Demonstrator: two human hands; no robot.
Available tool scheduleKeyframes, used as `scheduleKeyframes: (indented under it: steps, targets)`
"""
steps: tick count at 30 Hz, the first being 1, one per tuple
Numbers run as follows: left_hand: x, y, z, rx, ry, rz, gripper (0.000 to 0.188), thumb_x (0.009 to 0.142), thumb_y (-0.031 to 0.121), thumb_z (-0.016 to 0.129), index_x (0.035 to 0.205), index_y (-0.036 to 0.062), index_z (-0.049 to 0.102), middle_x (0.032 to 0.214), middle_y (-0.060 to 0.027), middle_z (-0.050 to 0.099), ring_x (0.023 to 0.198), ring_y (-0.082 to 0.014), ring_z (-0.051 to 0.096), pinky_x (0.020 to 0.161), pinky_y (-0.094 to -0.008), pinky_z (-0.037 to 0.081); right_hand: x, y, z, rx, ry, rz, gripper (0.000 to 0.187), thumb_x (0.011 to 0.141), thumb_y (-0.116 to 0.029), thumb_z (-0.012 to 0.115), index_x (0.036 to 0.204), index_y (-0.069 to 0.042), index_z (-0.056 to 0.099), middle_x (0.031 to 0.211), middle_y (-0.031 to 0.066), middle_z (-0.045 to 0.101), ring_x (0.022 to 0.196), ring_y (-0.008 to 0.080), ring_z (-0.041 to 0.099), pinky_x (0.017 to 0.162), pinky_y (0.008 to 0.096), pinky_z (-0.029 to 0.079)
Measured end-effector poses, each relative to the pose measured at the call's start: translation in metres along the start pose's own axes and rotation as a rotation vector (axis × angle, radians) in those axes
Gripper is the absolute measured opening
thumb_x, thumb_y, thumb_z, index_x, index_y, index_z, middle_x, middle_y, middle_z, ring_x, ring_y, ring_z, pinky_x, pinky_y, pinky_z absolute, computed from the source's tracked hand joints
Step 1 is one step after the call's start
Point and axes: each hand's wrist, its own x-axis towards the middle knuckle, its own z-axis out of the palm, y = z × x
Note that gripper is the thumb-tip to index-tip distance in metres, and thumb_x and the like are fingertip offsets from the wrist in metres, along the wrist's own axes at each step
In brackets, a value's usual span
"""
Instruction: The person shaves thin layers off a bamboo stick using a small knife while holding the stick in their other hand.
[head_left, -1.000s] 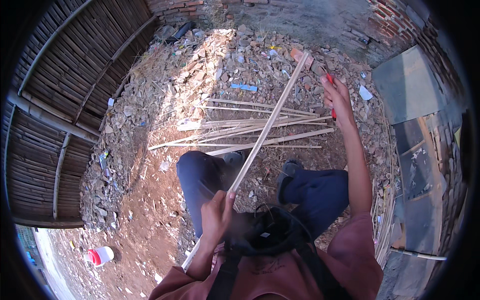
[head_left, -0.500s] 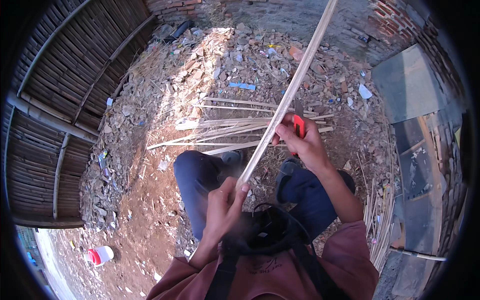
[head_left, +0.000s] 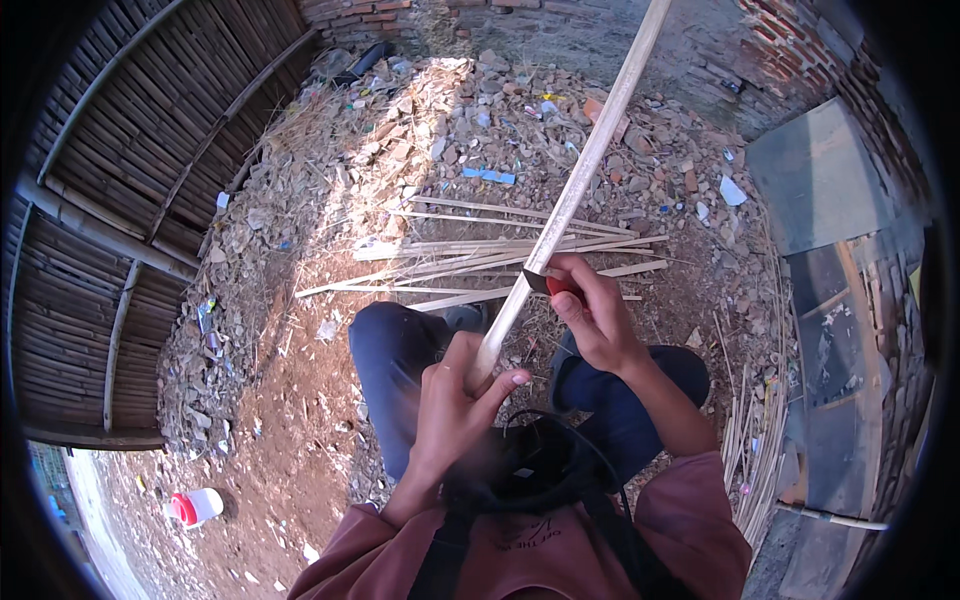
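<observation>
Fingers of the left hand (head_left: 455, 400) curl around the lower end of a long bamboo strip (head_left: 575, 190), thumb lying along it, just above the person's lap. The right hand (head_left: 592, 315) is closed on a red-handled knife (head_left: 552, 284), whose dark blade is pressed against the strip a little higher up. From there the strip runs up and to the right, out past the top edge of the view.

Judging by its look, the strip is light and thin, stiff along its length but springy enough to whip at the far end; its split edges are probably sharp and splintery. A closed grip near the lower end, as now, seems the steadiest hold, with the second hand close to the blade to stop it flexing.

Beyond the person's knees, a loose bundle of split strips (head_left: 490, 262) lies crosswise on the ground (head_left: 300, 450), which is bare reddish dirt near the person and littered with shavings, rubble and broken brick farther off. More thin sticks (head_left: 760, 440) lie along the ground's right side, beside flat grey slabs (head_left: 815, 175). A bamboo fence (head_left: 110, 180) closes the left side, a brick wall (head_left: 790, 40) the far side. A small white and red container (head_left: 196, 506) sits toward the lower left.
</observation>
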Motion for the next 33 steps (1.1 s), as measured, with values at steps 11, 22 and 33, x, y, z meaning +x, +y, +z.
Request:
scheduleKeyframes:
  steps: [11,22,33]
  targets:
    - [0.003,-0.009,-0.001,-0.117,0.067,0.027,0.045,0.088,0.016,0.091,0.115,0.0007,0.059,0.073,0.0026,0.066,0.068,-0.0005,0.050,0.059,-0.0208,0.039,-0.009,0.005,0.027,-0.388,-0.155,-0.352,0.031,0.093,-0.037,0.079,0.103,-0.009,0.070,0.084,0.0057,0.071,0.070,0.0259,0.074,0.058,0.0383,0.056]
    - [0.000,-0.019,0.001,-0.298,-0.061,-0.064,0.039,0.091,0.009,0.087,0.116,-0.0014,0.059,0.096,-0.0034,0.075,0.089,-0.0038,0.067,0.075,-0.0207,0.053,-0.010,0.004,0.027,-0.254,-0.239,-0.349,0.027,0.095,-0.031,0.078,0.102,-0.006,0.072,0.081,0.0054,0.071,0.064,0.0259,0.071,0.056,0.0370,0.053]
    - [0.001,-0.008,0.005,-0.151,0.034,0.024,0.035,0.097,0.021,0.082,0.116,-0.0018,0.064,0.074,-0.0046,0.072,0.064,-0.0033,0.059,0.056,-0.0253,0.046,-0.011,-0.001,0.030,-0.312,-0.184,-0.335,0.027,0.094,-0.031,0.078,0.110,-0.010,0.073,0.085,0.0051,0.075,0.068,0.0260,0.074,0.056,0.0381,0.055]
